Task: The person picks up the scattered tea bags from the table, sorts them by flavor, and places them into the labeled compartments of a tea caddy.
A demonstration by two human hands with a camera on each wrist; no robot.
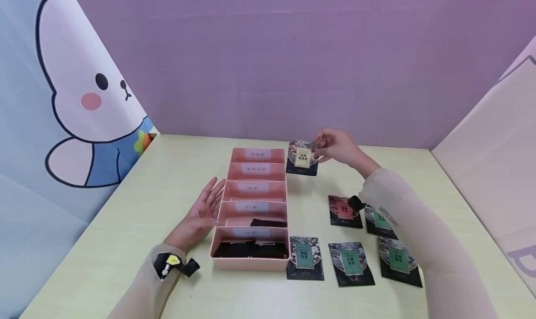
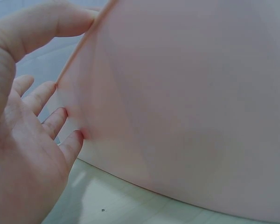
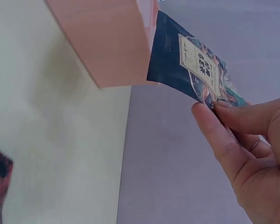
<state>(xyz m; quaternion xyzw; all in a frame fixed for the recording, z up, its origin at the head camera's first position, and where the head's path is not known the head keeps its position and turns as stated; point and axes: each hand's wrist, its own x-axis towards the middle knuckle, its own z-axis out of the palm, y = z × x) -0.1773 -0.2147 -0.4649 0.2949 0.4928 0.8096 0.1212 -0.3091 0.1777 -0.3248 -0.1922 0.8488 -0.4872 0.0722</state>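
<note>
Right sleeve (image 1: 427,240) outstretched, right hand (image 1: 339,147) in fingertip pinch on packet (image 1: 302,157), left hand (image 1: 200,215) straight-fingered against box (image 1: 251,264)

Left hand (image 2: 30,151) against pink box (image 2: 191,107)

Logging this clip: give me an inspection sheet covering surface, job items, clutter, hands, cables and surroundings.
Surface: pale table.
Job items: pink box with five labelled compartments, dark items in the nearest two; cream-label packet raised beside the box's far end; red-label packet and four green-label packets lying to the box's right.
Clutter: nothing seen.
Left hand: touches the box's left side, fingers extended.
Right hand: pinches the cream-label packet by its edge.
Cables: nothing seen.
Surroundings: purple backdrop behind, rabbit print at left, pale panel at right.
</note>
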